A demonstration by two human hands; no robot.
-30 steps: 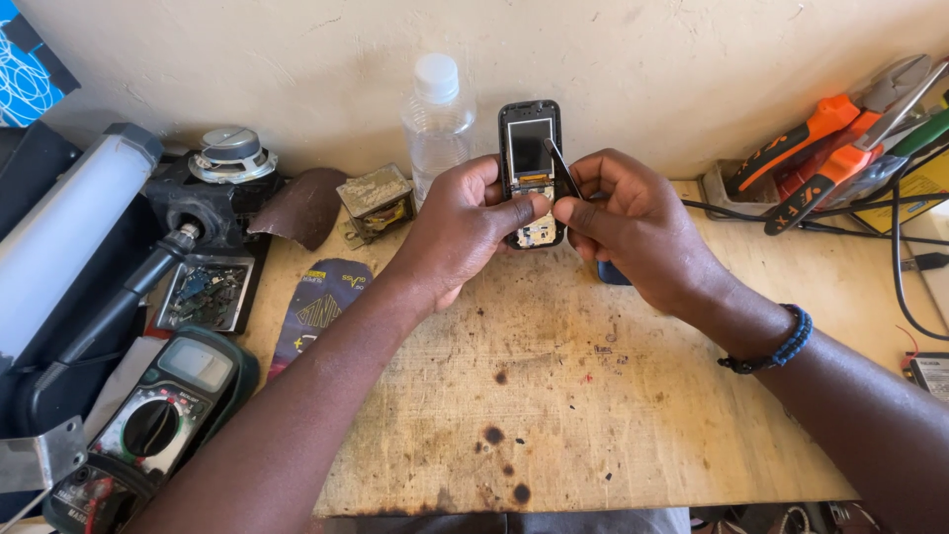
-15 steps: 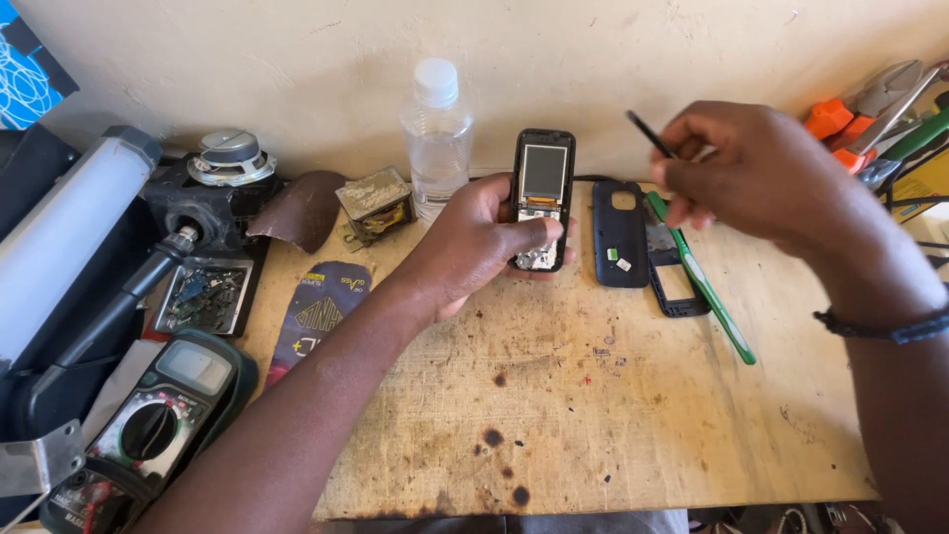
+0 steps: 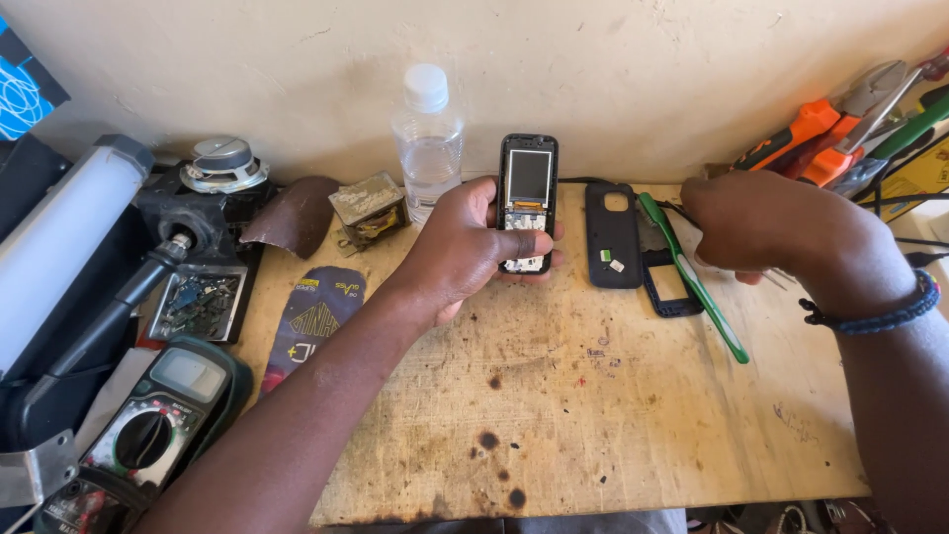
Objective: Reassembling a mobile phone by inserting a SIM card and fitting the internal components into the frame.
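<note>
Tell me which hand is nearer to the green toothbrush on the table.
Right. The right hand is directly over the upper part of the green toothbrush. The left hand is farther to its left, holding the opened phone upright.

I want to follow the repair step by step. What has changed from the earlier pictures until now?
The right hand left the phone, lifted away with a thin tool, then came down to the table beside the green toothbrush. The left hand stayed gripping the phone upright. The bottle did not move.
</note>
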